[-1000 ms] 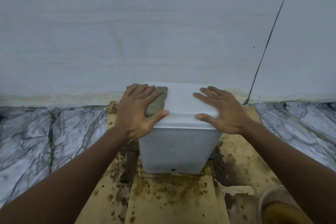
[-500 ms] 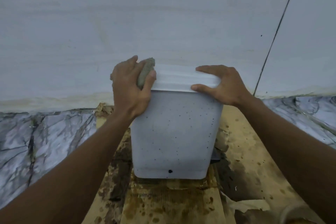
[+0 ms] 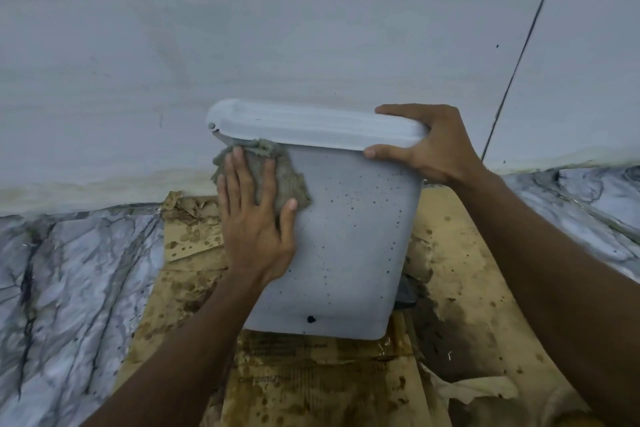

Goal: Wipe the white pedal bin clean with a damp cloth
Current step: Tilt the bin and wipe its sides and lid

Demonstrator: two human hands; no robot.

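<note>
The white pedal bin (image 3: 349,239) stands on stained cardboard against the wall, turned a little, its side speckled with dark spots and its lid (image 3: 311,126) down. A grey-green damp cloth (image 3: 289,180) lies flat on the bin's upper left side, just under the lid. My left hand (image 3: 256,218) presses the cloth against the bin with straight fingers. My right hand (image 3: 429,146) grips the lid's right corner, fingers over the top and thumb under the rim. The dark pedal (image 3: 407,291) peeks out at the bin's lower right.
Stained brown cardboard (image 3: 322,378) covers the floor under the bin. Grey-veined marble floor (image 3: 69,274) lies to the left and right. A pale wall (image 3: 277,28) rises close behind, with a dark seam (image 3: 519,55) at right. A crumpled scrap of paper (image 3: 478,388) lies at lower right.
My left hand with the cloth came off the lid's left edge and moved down onto the bin's side, now flat. The bin has turned a little. My right hand keeps its hold on the lid.
</note>
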